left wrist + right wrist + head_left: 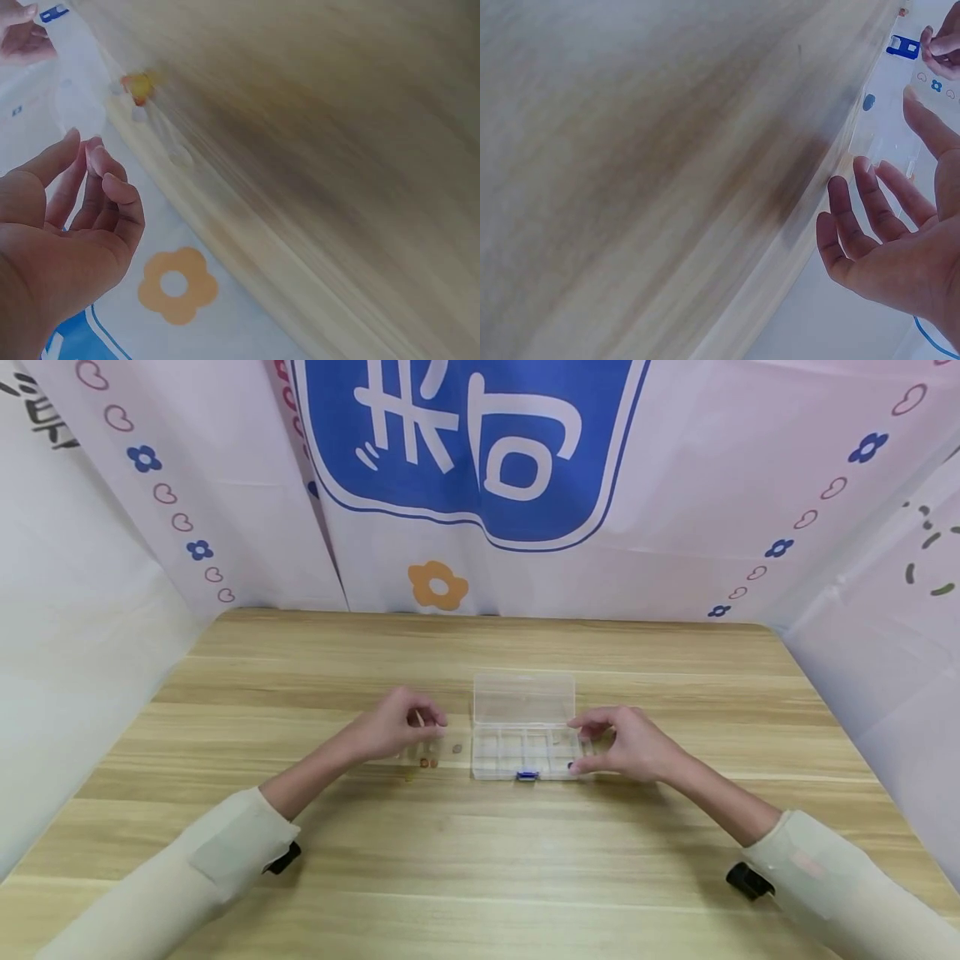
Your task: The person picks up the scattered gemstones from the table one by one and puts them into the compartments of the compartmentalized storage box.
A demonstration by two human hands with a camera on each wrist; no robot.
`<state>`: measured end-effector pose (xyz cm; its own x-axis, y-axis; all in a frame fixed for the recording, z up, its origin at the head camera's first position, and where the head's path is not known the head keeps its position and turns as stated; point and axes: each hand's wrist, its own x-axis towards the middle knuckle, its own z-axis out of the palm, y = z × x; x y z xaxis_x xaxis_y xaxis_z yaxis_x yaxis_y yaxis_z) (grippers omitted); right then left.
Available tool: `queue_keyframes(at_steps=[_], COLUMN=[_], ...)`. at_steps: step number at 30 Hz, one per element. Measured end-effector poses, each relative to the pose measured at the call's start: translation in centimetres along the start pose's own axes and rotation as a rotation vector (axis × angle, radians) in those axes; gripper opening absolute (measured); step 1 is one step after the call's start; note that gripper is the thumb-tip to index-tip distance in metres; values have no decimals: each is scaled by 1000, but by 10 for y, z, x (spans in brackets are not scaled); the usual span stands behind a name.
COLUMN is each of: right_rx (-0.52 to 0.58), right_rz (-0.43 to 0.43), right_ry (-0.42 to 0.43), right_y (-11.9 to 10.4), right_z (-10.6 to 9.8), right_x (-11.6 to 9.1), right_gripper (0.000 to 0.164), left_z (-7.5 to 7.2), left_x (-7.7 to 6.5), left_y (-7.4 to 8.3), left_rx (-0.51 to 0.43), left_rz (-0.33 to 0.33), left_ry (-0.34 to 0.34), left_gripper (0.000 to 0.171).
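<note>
A clear plastic divided box [536, 774] with a blue latch [527, 775] stands with its lid [525, 699] raised at the back. Around its right end my right hand [630, 745] spreads thumb and fingers wide, with nothing seen between them. A small dark blue piece [868, 101] shows in the box near that thumb. Left of the box, my left hand [397, 725] is over small loose pieces, its thumb and forefinger tips close together in the left wrist view. Whether they pinch something tiny cannot be made out. Two reddish-brown pieces [429, 763] lie below that hand.
A small greyish piece [457, 748] lies between the left hand and the box. Tiny yellow bits [408, 778] are nearer on the wooden table [480, 877]. Printed cloth [645, 577] hangs along the table's back edge and sides.
</note>
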<state>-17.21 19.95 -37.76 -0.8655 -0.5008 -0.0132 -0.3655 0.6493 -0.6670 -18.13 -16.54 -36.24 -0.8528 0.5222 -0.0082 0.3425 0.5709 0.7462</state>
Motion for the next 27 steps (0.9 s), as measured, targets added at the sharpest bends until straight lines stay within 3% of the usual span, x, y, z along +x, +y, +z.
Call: queue_keyframes(at_steps=[7,14,27], right_rx=[-5,-8,-15], right_rz=[-2,4,8], right_ry=[3,5,7], right_y=[1,0,0], right_z=[0,0,0], right_x=[-1,-1,0], right_gripper=[62,62,62], left_z=[-13,-20,-23], left_x=[-15,-26,-30], left_y=[-14,-21,-26], left_rx=[64,95,142], left_rz=[-34,-45,-30], left_ry=[3,-50,-89], left_gripper=[4,6,9])
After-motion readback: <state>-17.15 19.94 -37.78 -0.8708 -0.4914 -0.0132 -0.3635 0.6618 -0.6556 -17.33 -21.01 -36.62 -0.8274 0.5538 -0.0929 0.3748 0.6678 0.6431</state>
